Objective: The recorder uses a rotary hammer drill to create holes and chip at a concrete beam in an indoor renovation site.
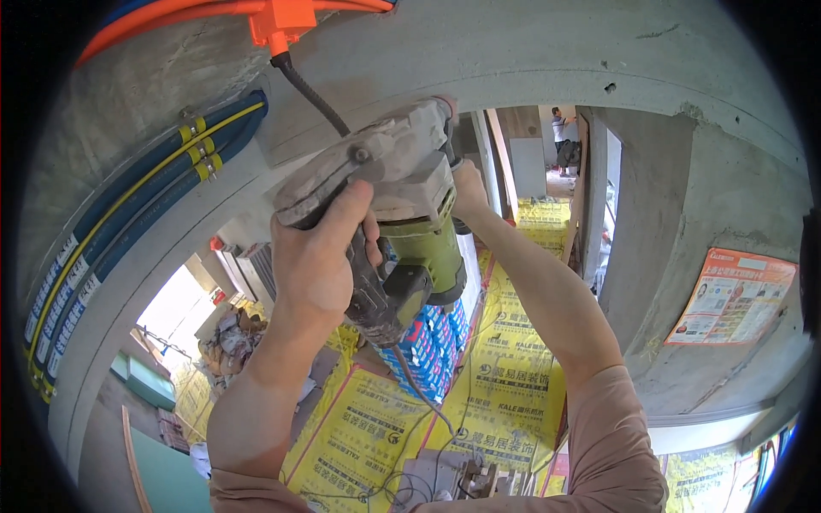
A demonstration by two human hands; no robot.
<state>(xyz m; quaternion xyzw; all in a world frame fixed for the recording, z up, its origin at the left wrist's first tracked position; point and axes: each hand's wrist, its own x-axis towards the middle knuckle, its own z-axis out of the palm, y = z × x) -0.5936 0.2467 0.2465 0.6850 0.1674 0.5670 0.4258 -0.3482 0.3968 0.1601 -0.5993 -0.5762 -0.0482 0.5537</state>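
Note:
A dusty grey and green power tool [410, 188] is raised in front of me at the concrete beam [530, 51], near its lower part. My left hand [329, 248] is wrapped round its black rear handle, with the thumb on top. My right hand [469, 188] grips the far right side of the tool, partly hidden behind it. A cord [406, 372] hangs from the handle to the floor. A dark corrugated conduit [308, 90] runs from an orange junction box [282, 21] down behind the tool, where its end is hidden.
Blue pipes with clamps [214, 145] line the left side. Stacked blue packages [410, 368], a rubble pile [235, 350], tangled cables [385, 483] and yellow sheeting [513, 402] are below. A poster [731, 295] hangs right. A person [564, 137] stands in the far doorway.

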